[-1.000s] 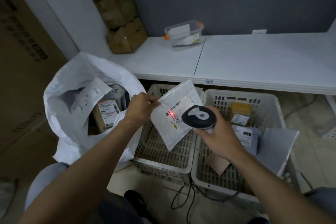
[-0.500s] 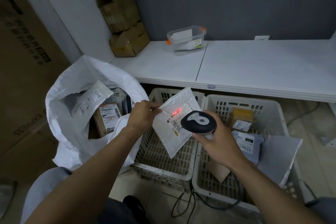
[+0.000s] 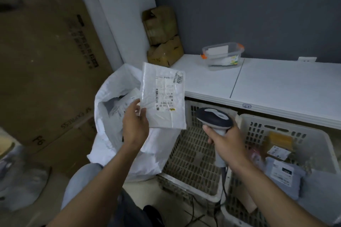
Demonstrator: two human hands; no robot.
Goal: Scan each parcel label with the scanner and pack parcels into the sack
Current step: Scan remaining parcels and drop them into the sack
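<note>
My left hand (image 3: 135,125) pinches the lower left edge of a white bubble mailer (image 3: 163,96), label facing me, held upright over the right rim of the open white sack (image 3: 110,125). Another labelled parcel (image 3: 122,106) shows inside the sack behind my hand. My right hand (image 3: 226,140) grips the handle of the dark-headed scanner (image 3: 214,119), which sits to the right of the mailer over the left crate. No red scan light shows on the label.
Two white slotted crates stand under a white shelf (image 3: 276,83): the left crate (image 3: 190,155) shows only its slotted floor, the right crate (image 3: 313,138) holds a yellow box (image 3: 279,140) and a grey mailer (image 3: 282,173). Cardboard boxes (image 3: 162,35) and a clear tub (image 3: 222,55) sit on the shelf. A scanner cable hangs down.
My left hand has carried the mailer up and left, away from the scanner and over the sack. The red scan light is gone. The camera view swung left.
</note>
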